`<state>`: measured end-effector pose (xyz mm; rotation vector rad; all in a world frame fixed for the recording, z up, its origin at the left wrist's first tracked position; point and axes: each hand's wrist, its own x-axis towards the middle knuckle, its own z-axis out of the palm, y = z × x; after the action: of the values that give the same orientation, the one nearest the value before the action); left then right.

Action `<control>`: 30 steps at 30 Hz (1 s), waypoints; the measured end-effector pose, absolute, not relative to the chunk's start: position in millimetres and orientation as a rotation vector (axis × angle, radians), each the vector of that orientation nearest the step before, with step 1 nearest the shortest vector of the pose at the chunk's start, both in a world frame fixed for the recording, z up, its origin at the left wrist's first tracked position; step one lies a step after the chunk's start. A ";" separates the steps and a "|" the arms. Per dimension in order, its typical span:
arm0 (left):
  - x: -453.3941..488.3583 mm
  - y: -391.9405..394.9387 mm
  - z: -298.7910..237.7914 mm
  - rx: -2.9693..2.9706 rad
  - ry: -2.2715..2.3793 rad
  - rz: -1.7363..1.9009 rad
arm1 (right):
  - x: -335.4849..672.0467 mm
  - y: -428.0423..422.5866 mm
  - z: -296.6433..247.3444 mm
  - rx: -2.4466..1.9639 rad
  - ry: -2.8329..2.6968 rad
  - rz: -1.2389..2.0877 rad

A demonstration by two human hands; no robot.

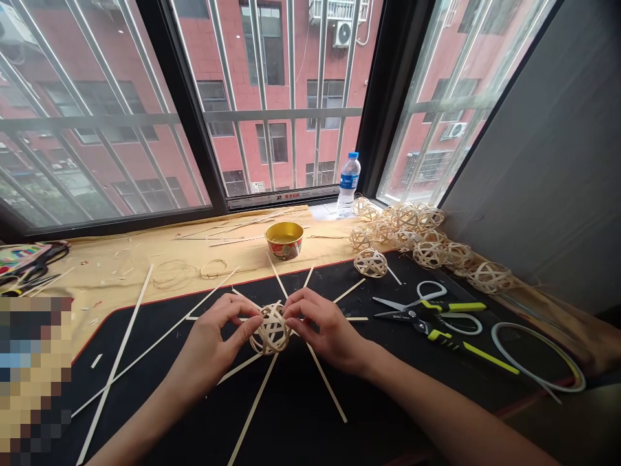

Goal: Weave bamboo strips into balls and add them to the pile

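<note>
A half-woven ball of pale bamboo strips (272, 330) sits at the centre of the black desk mat (301, 414), with long loose strip ends radiating from it, such as one (114, 369) at the lower left. My left hand (213, 343) pinches the ball's left side with thumb and fingertips. From the other side, my right hand (320, 327) grips it the same way. The fingers hide part of the weave, and the underside of the ball does not show.
Two pairs of yellow-handled scissors (427, 317) and a coiled strip (536, 357) lie to the right. Woven balls (412, 226) crowd the sill beside a water bottle (348, 186). A gold bowl (284, 239) stands on the tan paper (111, 278), among thin scraps, before barred windows (286, 113).
</note>
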<state>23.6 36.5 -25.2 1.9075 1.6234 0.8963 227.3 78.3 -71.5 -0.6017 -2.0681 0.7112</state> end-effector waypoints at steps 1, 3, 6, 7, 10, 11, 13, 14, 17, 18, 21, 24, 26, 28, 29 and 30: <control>22.4 36.4 -26.2 1.881 1.621 0.891 | 227.0 78.1 -72.2 -0.585 -2.087 0.661; 21.9 36.6 -27.6 1.829 1.585 0.830 | 226.6 77.7 -72.7 -0.548 -2.124 0.558; 25.9 36.9 -29.1 1.663 1.467 0.688 | 226.6 77.7 -71.7 -0.501 -2.161 0.408; 27.9 36.7 -29.8 1.593 1.431 0.673 | 226.8 77.8 -71.2 -0.492 -2.167 0.363; 33.7 35.1 -32.9 1.416 1.352 0.737 | 228.0 77.9 -70.0 -0.485 -2.169 0.239; 35.2 34.4 -33.9 1.369 1.325 0.766 | 228.6 77.8 -69.7 -0.486 -2.170 0.204; 37.6 32.7 -35.4 1.282 1.263 0.807 | 229.9 77.1 -69.2 -0.490 -2.182 0.145; 38.6 31.8 -35.8 1.247 1.238 0.819 | 230.6 76.7 -68.9 -0.493 -2.194 0.120; 41.4 29.1 -36.4 1.195 1.203 0.849 | 232.5 75.8 -68.2 -0.500 -2.231 0.059; 42.6 28.0 -36.6 1.184 1.207 0.870 | 232.7 75.7 -68.2 -0.495 -2.234 0.042; 47.0 24.3 -38.0 1.128 1.225 0.951 | 230.9 74.8 -68.0 -0.452 -2.215 -0.004; 50.3 21.0 -39.8 1.068 1.237 1.022 | 228.4 73.4 -64.5 -0.453 -2.199 -0.015; 50.3 20.4 -40.6 1.054 1.247 1.075 | 232.7 73.6 -59.2 -0.494 -2.207 -0.004; 48.6 21.3 -40.9 1.057 1.268 1.117 | 247.8 75.9 -53.4 -0.563 -2.214 -0.007; 47.4 22.0 -40.8 1.055 1.277 1.135 | 260.6 77.8 -51.5 -0.614 -2.212 -0.020; 46.3 22.7 -40.6 1.050 1.283 1.151 | 277.0 80.0 -50.9 -0.687 -2.211 -0.032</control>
<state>46.3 22.7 -40.6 1.0499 1.2828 1.1507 277.0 80.0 -50.9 -0.6866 -2.2107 -0.0319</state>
